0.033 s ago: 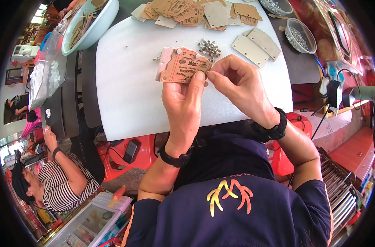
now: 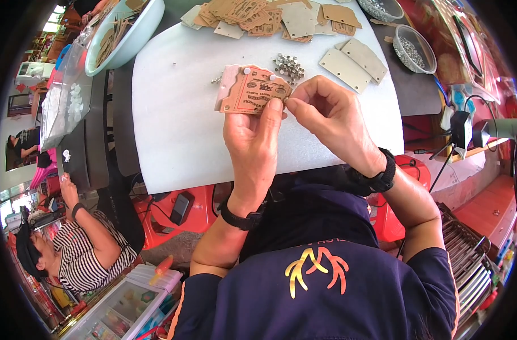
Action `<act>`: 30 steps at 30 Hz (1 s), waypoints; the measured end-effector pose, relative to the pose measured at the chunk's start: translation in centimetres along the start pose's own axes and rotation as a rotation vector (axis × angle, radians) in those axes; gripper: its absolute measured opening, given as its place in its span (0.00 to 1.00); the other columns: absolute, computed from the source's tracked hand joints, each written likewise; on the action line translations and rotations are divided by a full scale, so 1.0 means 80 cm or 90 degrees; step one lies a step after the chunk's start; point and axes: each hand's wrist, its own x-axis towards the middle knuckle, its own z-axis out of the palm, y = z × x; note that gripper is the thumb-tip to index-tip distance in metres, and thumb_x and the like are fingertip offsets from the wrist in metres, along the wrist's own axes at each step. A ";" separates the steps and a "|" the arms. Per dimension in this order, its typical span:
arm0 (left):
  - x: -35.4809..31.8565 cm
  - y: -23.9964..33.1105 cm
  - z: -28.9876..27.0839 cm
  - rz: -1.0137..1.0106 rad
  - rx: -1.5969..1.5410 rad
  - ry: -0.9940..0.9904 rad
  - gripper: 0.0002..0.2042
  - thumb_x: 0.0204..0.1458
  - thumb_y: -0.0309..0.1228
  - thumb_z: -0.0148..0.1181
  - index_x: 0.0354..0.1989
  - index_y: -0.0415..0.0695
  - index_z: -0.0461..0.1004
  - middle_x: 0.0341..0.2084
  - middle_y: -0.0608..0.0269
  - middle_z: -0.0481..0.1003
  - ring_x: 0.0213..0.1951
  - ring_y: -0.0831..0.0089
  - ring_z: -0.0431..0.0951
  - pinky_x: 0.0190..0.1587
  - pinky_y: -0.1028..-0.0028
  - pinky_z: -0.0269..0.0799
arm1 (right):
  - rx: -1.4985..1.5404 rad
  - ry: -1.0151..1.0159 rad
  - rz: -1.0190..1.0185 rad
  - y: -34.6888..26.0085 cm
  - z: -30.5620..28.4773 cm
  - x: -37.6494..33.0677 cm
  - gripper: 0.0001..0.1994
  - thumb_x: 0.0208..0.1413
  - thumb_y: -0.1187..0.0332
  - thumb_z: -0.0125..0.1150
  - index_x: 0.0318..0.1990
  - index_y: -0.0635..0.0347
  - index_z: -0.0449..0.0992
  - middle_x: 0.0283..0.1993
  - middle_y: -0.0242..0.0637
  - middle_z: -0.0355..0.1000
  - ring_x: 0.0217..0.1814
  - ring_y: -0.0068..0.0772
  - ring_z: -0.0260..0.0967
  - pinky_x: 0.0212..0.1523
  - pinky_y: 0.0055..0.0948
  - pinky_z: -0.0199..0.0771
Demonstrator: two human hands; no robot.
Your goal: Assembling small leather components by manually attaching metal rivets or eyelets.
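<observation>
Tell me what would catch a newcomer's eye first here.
Dead centre, the left hand holds a small stack of brown printed cardboard tags over the white foam mat, while the right hand pinches at the stack's right edge. Just beyond lies a heap of small metal rivets, with more brown tags piled along the mat's far edge.
</observation>
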 end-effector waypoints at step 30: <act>-0.002 0.001 0.000 0.039 0.019 -0.012 0.16 0.61 0.20 0.52 0.56 0.34 0.62 0.46 0.57 0.72 0.44 0.78 0.73 0.46 0.76 0.73 | -0.084 0.008 -0.072 -0.007 0.000 0.001 0.07 0.54 0.71 0.64 0.37 0.64 0.77 0.31 0.30 0.69 0.23 0.14 0.60 0.24 0.19 0.63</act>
